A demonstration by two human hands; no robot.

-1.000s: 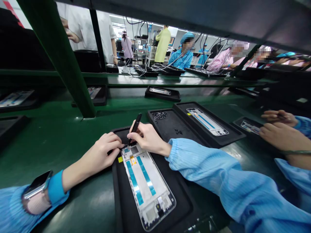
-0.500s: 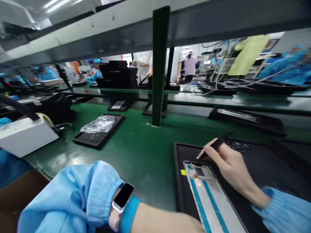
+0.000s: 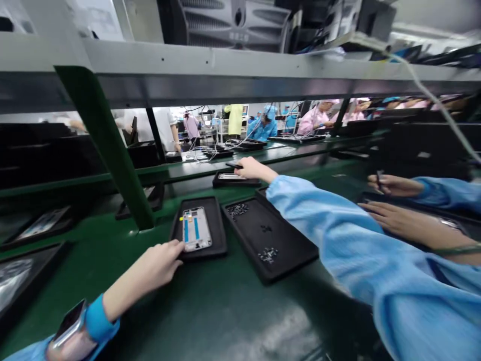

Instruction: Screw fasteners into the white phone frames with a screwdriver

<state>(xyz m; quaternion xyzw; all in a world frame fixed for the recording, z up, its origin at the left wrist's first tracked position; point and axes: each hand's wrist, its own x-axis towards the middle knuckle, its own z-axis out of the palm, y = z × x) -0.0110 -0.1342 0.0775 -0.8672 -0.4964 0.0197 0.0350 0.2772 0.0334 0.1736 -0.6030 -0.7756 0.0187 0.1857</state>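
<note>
My left hand is closed at the near left corner of a black tray, its fingertips beside the phone frame lying inside. The silver phone frame has two blue strips and a yellow tab. My right hand stretches forward over a smaller black tray at the back, which holds a pale metal part. Between its fingers is a slim black pen-like tool; the tip's exact kind cannot be made out. Beside the phone's tray sits another black tray with small screw-like pieces in separate heaps.
At right, a co-worker's hands work close to my right sleeve. A green post stands left of the trays, under a low grey shelf. More trays lie at left on the green bench.
My view has swung to the right. My right hand has moved from beside the phone frame to the tray at the back, still with the black tool. My left hand has come into view.
</note>
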